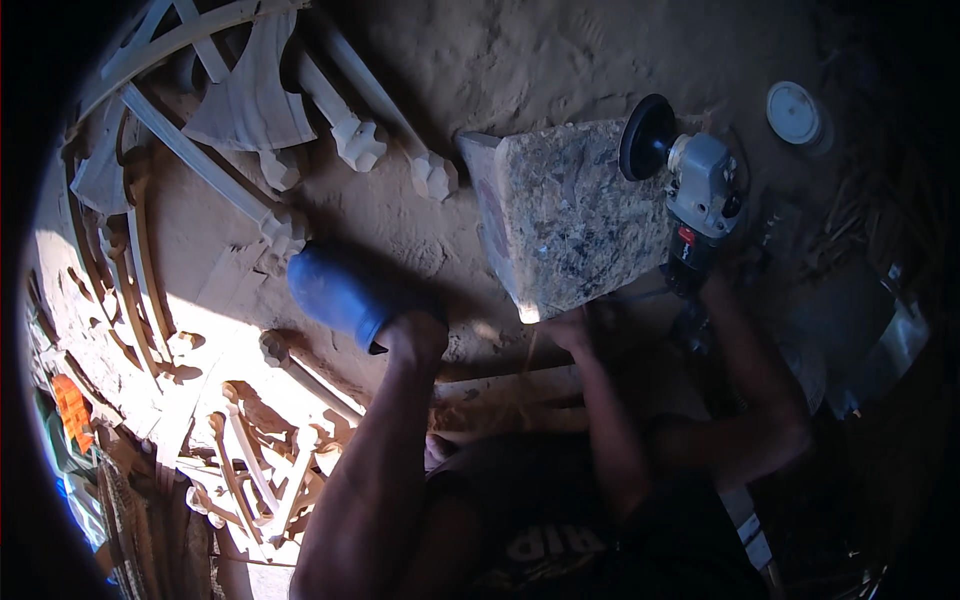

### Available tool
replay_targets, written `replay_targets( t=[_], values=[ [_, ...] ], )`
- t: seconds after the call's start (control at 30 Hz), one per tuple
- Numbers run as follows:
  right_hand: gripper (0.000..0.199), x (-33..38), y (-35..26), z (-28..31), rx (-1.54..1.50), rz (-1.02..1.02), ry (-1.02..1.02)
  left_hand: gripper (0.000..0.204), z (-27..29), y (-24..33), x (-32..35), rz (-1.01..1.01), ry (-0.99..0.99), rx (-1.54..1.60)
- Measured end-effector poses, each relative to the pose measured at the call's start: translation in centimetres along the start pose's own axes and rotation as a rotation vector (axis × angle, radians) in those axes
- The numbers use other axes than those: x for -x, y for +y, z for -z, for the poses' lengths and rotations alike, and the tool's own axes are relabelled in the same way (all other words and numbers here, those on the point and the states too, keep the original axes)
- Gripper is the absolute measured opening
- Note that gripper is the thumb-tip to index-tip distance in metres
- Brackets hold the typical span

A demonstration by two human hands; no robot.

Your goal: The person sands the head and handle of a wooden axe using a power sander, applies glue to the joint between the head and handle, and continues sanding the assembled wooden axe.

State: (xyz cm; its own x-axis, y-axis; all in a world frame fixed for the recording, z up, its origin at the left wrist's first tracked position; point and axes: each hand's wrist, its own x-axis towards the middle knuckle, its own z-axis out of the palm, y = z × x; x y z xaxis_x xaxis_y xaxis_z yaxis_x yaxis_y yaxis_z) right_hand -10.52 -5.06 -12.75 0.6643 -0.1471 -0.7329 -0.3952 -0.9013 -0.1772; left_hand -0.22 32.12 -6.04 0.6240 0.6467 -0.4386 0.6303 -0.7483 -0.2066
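Observation:
An angle grinder (703,190) with a grey head and a round black pad (647,138) rests against the right part of a paint-stained wooden block (585,215). My right hand (708,288) is closed round the grinder's dark body at its near end, mostly in shadow. My left hand (568,330) is at the block's near lower edge, close to its corner. Its fingers are dark and partly hidden, so I cannot see whether they hold anything. My left foot, in a blue shoe (345,292), is on the ground left of the block.
Several carved wooden pieces with faceted ends (358,142) lie at the far left, among them a broad axe-shaped piece (255,95). More slender pieces (250,450) lie in sunlight at the near left. A round white lid (794,112) sits at the far right.

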Motion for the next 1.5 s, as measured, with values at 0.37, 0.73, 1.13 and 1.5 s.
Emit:
replay_targets(
  t=[0.37, 0.73, 1.13, 1.5],
  values=[
    [0.1, -4.7, 3.0, 4.7, 0.28, -0.002, -0.147, 0.032, -4.4, -0.3, 4.1, -0.855, -1.096, -0.275],
    [0.07, 4.8, -15.8, 14.0, 0.559, -0.035, -0.686, 0.031, -3.3, -9.9, 10.7, -0.423, -0.652, 0.382],
    [0.063, 13.6, -18.3, 23.5, 0.227, 0.587, -0.354, 0.032, -7.3, -15.0, 26.6, -0.072, -0.593, 0.919],
    [0.06, 22.4, -20.2, 45.3, 0.024, 0.937, 0.204, 0.034, 2.2, -19.3, 16.3, -0.082, -0.168, 1.093]
  ],
)
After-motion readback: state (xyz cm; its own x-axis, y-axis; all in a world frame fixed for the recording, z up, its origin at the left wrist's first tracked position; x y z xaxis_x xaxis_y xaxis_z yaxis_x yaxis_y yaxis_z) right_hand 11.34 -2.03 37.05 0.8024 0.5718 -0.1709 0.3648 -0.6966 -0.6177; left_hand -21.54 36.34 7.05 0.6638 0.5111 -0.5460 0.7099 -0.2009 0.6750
